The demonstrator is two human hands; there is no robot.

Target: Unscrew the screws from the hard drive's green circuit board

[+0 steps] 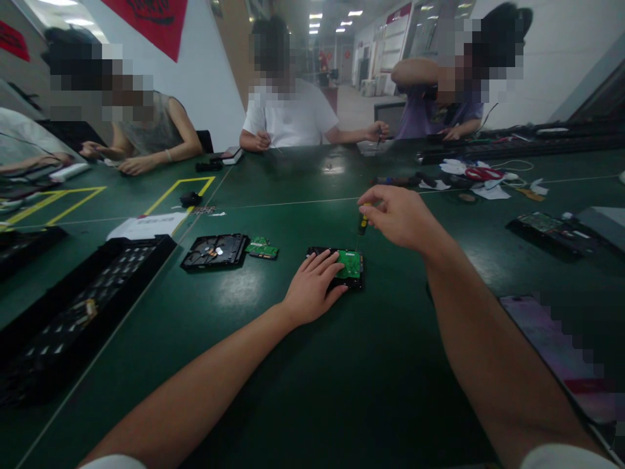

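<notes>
A hard drive (361,279) lies on the green table with its green circuit board (350,262) facing up. My left hand (312,286) rests flat across the drive's left part, fingers stretched out, and covers much of it. Between the fingertips of my right hand (398,215) is a screwdriver (362,225) with a yellow and black handle, held upright. Its thin shaft points down at the drive's far right corner; whether the tip touches a screw is too small to tell. Left of the drive are a loose green circuit board (262,248) and a second hard drive (215,252).
A long black tray (122,273) with small parts stands at the left. Small screws (204,210) and a white paper (146,226) lie behind the second drive. On the right are another drive (549,233) and a tablet-like screen (551,345). Several people sit across the table.
</notes>
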